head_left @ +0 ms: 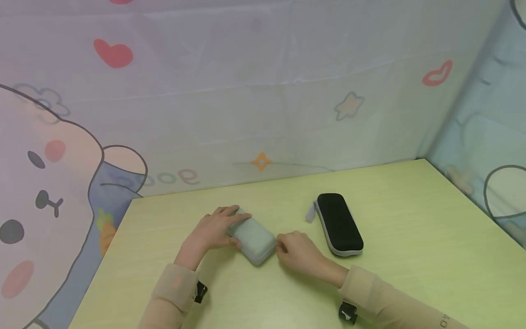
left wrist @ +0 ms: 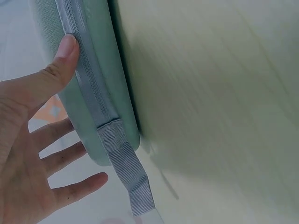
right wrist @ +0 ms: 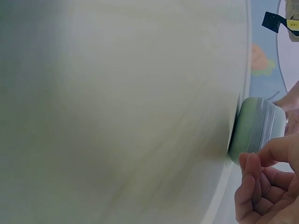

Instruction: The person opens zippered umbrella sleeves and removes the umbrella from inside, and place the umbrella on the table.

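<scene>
One green case [head_left: 255,240] lies on the table [head_left: 415,219], gripped by the left hand [head_left: 213,230], some fingertips hidden. The right hand [head_left: 299,252] bunches its fingertips against one end; whether they pinch anything, I can't tell. One black case [head_left: 339,223] lies nearby.

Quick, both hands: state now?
Left hand: holding the pale green, rounded rectangular fabric case.
Right hand: closed at the case's end; whether it pinches anything can't be told.

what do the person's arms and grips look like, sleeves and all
The left sleeve and right sleeve are beige with wide cuffs. A black strap shows by each cuff, the left one bearing a yellow label. Dark letters mark the right sleeve. The left grip and right grip wear no gloves.
</scene>
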The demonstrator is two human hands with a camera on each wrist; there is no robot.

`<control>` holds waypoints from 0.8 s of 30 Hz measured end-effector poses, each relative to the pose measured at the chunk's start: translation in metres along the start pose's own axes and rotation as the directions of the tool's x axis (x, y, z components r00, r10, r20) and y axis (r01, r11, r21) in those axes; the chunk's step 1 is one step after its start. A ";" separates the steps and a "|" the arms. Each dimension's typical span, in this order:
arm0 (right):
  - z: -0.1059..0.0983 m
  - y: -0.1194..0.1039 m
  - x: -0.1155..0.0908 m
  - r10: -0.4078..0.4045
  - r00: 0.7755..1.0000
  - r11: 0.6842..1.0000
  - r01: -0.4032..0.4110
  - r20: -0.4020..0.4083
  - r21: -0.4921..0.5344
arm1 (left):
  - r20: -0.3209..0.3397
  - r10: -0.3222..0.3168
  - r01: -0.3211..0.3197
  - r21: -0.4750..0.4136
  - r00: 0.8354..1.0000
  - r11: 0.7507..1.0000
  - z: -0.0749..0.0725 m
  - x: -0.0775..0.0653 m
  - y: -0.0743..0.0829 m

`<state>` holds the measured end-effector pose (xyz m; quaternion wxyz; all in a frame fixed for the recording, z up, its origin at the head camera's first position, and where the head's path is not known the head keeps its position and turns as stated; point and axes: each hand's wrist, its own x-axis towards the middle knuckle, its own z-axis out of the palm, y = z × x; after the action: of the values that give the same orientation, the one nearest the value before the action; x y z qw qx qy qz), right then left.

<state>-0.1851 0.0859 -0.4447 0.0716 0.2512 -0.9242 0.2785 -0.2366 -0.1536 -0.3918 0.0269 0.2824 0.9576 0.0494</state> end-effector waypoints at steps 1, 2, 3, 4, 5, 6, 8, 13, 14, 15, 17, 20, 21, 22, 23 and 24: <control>0.000 0.000 0.000 0.000 1.000 1.000 0.000 -0.001 0.000 | -0.002 -0.001 0.001 0.001 1.000 1.000 0.001 0.000 0.000; 0.000 0.000 0.000 0.001 1.000 1.000 -0.001 -0.001 -0.001 | -0.002 -0.003 0.003 0.001 1.000 1.000 0.001 -0.001 0.000; 0.000 0.000 0.000 0.001 1.000 1.000 -0.001 -0.001 0.000 | -0.003 -0.006 0.006 0.001 1.000 1.000 0.002 -0.001 0.000; 0.001 0.000 0.000 0.003 1.000 1.000 -0.003 0.000 0.000 | -0.005 -0.007 0.007 0.000 1.000 1.000 0.002 -0.001 0.000; 0.000 0.000 0.000 0.005 1.000 1.000 -0.005 -0.001 0.002 | -0.010 -0.006 0.006 0.001 1.000 1.000 0.002 -0.001 0.000; 0.000 0.000 0.000 0.008 1.000 1.000 -0.008 -0.003 0.001 | -0.013 -0.006 0.006 0.002 1.000 1.000 0.002 -0.002 0.001; 0.000 0.001 0.000 0.013 1.000 1.000 -0.013 -0.008 -0.001 | -0.022 -0.006 0.006 0.000 1.000 1.000 0.002 -0.002 0.002; -0.001 0.002 0.000 0.029 1.000 1.000 -0.029 -0.011 -0.003 | -0.039 -0.020 0.020 0.018 0.999 1.000 0.001 -0.002 0.005; -0.001 0.002 0.000 0.031 0.999 1.000 -0.031 -0.009 -0.002 | -0.042 -0.023 0.024 0.024 0.999 0.999 0.001 -0.002 0.006; -0.002 0.002 0.000 0.033 0.999 0.999 -0.033 -0.007 0.001 | -0.045 -0.026 0.027 0.029 0.999 0.999 0.002 -0.002 0.006; -0.002 0.002 0.000 0.038 0.999 0.999 -0.038 -0.007 0.003 | -0.053 -0.029 0.031 0.038 0.998 0.999 0.003 -0.002 0.007; -0.002 0.003 0.000 0.040 0.999 0.999 -0.040 -0.007 0.007 | -0.065 -0.032 0.035 0.043 0.997 0.998 0.003 -0.003 0.008; -0.002 0.003 0.000 0.041 0.999 0.999 -0.041 -0.007 0.008 | -0.069 -0.035 0.038 0.042 0.997 0.998 0.003 -0.003 0.009; -0.003 0.004 0.000 0.044 0.999 0.999 -0.044 -0.004 0.012 | -0.070 -0.038 0.041 0.038 0.997 0.998 0.003 -0.003 0.010; -0.003 0.004 0.001 0.047 0.999 0.999 -0.047 -0.001 0.017 | -0.071 -0.042 0.045 0.032 0.997 0.998 0.003 -0.003 0.010; -0.003 0.004 0.001 0.049 0.999 0.999 -0.049 -0.001 0.022 | -0.071 -0.048 0.050 0.019 0.996 0.999 0.003 -0.004 0.011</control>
<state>-0.1879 0.0903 -0.4440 0.0624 0.2290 -0.9269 0.2906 -0.2272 -0.1463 -0.3932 -0.0086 0.2573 0.9651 0.0486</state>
